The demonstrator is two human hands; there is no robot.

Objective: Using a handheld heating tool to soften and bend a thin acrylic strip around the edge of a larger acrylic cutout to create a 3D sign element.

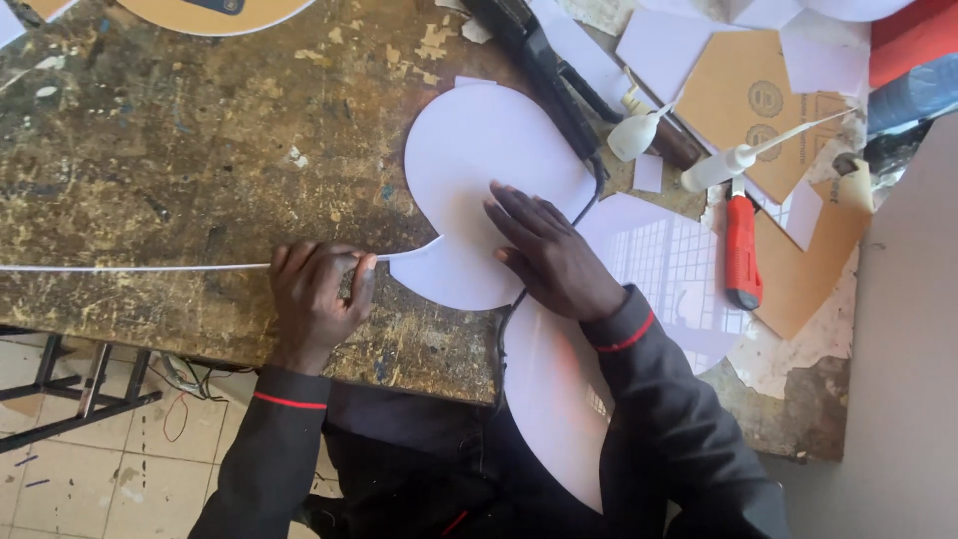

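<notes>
A white rounded cut-out sheet (479,160) lies flat on the worn, paint-stained workbench (180,150). My right hand (549,255) presses down on its lower part, fingers spread flat. My left hand (314,294) is closed around a long thin white strip (130,268) that runs from the sheet's left edge out to the left side of the view. A second, larger glossy white sheet (659,269) lies under my right forearm and hangs over the bench's near edge.
A red-handled tool (741,250) lies to the right, near two white squeeze bottles (639,132) (723,165). Brown cardboard pieces (743,90) and white offcuts cover the back right. A black tool (544,70) rests behind the sheet. A metal frame (70,394) stands on the tiled floor.
</notes>
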